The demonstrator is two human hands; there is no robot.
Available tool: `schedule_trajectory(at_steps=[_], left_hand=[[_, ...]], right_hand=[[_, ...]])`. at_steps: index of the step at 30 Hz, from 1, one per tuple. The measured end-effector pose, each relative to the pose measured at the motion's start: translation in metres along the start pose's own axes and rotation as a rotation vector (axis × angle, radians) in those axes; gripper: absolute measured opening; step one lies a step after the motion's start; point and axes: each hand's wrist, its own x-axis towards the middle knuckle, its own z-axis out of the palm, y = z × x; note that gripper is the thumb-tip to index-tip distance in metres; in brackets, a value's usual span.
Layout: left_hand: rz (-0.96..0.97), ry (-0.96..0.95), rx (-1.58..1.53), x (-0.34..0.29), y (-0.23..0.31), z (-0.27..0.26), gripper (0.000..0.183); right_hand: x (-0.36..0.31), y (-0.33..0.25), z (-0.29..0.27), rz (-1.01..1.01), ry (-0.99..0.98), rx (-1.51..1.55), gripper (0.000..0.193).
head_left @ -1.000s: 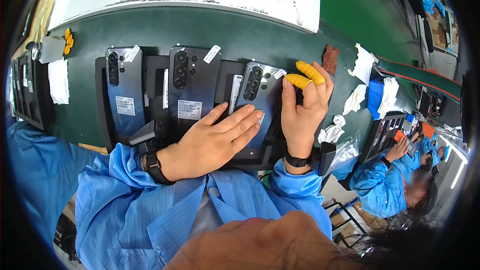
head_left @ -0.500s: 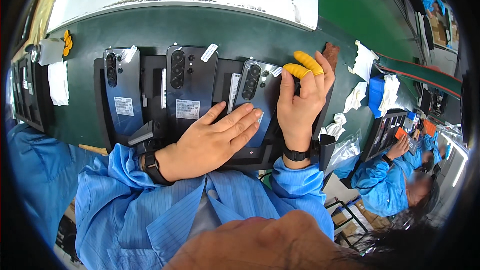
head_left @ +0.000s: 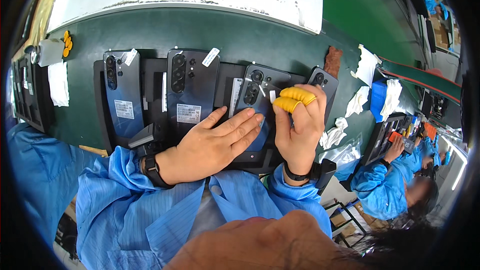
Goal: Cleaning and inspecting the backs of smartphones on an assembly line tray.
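Glossy, glass-smooth backs on the phones [head_left: 196, 91], gleaming blue-black against the dull matt black of the tray [head_left: 153, 77]! White paper-like labels [head_left: 188, 113] sit flat on them. Yellow cots [head_left: 288, 104] look rubbery and ridged; the jacket [head_left: 135, 200] is creased, fine-striped cloth. Smooth green table [head_left: 80, 85] here, crumpled soft tissue [head_left: 336, 132] there, and a shiny, crinkled clear plastic bag [head_left: 345, 152]!

White paper [head_left: 59, 85] lies near the counter's [head_left: 235, 35] left end. Near its right edge sits a blue box [head_left: 376, 101] (tissue [head_left: 392, 96] alongside).
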Motion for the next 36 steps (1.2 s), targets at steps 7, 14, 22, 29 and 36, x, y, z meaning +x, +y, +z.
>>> schedule_trajectory(at_steps=[7,14,22,29,36], left_hand=[[0.013,0.032,0.025,0.001,-0.002,0.0,0.038],[0.016,0.2,-0.171,-0.004,-0.005,0.003,0.027],[0.087,0.189,-0.092,-0.001,-0.003,-0.002,0.027],[0.082,0.169,-0.064,-0.005,-0.005,-0.001,0.03],[0.054,0.183,-0.13,-0.006,-0.003,0.004,0.031]], right_hand=[[-0.001,0.004,-0.011,-0.116,-0.323,0.297,0.017],[0.0,0.008,-0.023,-0.182,-0.516,0.374,0.017],[0.005,0.01,-0.028,-0.199,-0.587,0.541,0.018],[0.005,0.01,-0.029,-0.07,-0.496,0.707,0.019],[0.006,0.002,-0.019,0.039,-0.259,0.325,0.016]])
